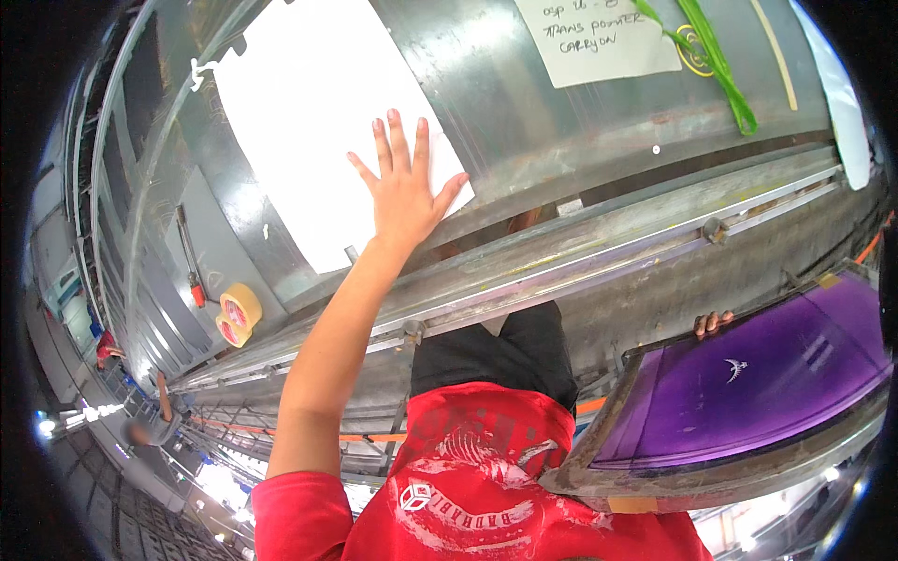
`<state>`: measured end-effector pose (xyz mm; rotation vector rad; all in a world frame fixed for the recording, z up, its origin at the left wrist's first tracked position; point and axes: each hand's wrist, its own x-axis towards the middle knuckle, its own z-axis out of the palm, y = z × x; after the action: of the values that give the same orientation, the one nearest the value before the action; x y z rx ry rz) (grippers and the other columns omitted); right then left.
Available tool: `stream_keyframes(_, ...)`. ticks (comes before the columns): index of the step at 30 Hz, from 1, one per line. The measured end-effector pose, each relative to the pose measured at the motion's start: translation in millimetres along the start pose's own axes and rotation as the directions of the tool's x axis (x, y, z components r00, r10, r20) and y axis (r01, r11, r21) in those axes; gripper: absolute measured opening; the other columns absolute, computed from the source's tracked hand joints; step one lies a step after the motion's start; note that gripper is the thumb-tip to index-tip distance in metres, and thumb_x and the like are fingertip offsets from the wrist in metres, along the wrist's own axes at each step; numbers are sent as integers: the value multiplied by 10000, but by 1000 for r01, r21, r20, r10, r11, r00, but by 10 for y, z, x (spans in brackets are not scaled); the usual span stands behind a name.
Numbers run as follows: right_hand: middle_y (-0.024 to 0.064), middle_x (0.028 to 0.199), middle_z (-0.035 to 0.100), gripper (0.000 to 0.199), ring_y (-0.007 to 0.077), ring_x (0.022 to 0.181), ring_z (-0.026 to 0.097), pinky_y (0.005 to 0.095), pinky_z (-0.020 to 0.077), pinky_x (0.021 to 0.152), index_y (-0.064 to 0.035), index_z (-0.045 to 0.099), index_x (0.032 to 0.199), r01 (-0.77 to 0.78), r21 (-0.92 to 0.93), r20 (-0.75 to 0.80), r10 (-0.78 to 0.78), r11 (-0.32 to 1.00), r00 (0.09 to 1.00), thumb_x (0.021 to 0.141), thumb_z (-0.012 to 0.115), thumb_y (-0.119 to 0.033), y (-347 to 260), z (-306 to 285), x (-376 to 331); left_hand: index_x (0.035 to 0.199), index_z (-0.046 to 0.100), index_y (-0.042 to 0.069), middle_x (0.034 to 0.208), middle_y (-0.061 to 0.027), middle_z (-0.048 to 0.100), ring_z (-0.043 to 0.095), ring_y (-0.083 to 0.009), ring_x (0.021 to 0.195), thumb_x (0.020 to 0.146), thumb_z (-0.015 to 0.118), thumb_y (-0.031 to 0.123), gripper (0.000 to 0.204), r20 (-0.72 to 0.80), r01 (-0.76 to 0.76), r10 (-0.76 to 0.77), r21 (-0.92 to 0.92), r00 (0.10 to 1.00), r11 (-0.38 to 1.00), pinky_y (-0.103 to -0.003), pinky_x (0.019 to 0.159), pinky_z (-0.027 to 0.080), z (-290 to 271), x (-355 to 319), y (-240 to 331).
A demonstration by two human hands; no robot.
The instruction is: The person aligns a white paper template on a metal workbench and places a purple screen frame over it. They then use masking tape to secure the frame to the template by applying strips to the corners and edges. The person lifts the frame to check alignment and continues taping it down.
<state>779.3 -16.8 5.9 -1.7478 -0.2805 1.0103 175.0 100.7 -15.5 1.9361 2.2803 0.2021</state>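
In the head view, the left hand (404, 192) is seen stretched up and away from the body, fully open, fingers spread and palm laid flat. It is pressed on the lower right corner of a white sheet (309, 122) that lies on a long metal table (524, 140). Nothing is gripped by this hand; the sheet is only held down under the palm. The bulk of the sheet extends up and to the left of the hand, its long axis running from upper left to lower right, so that the hand sits at the near end of it.

The right hand (713, 323) is mostly hidden: only a few fingertips are shown, curled over the upper edge of a framed printing screen (748, 393) with a purple mesh and a small white bird figure. The frame is taken to be held by that grip, carried at the person's right side and tilted, well apart from the sheet. The left hand is clearly the nearer one to the sheet.

Farther along the table, two tape rolls (238, 313) and a red-handled tool (192, 271) are seen left of the sheet, and a paper note (599, 37) beside green straps (716, 56) to its right.
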Motion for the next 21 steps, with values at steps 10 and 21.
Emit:
stream_keyframes(10,151,1326,548,468,294,1221,526,389,471,1006,-53,490,1365,42,272,504,-179,961,845,1012,427,-352,-911,625,740,1352,571,227,1573,-213,276,212,-480,1449,878,606,581,592,5,-8,8,1,1000,1000,-794,1041,115,-151,-98,9)
stream_keyframes(21,124,1423,492,541,271,1292,477,416,389,1083,-39,438,1431,253,136,560,-285,958,778,1022,461,-392,-1714,2194,706,1429,453,63,1329,-142,592,621,-224,1137,939,333,734,840,217,396,404,-806,889,-440,-353,966,475,-1714,-934,999)
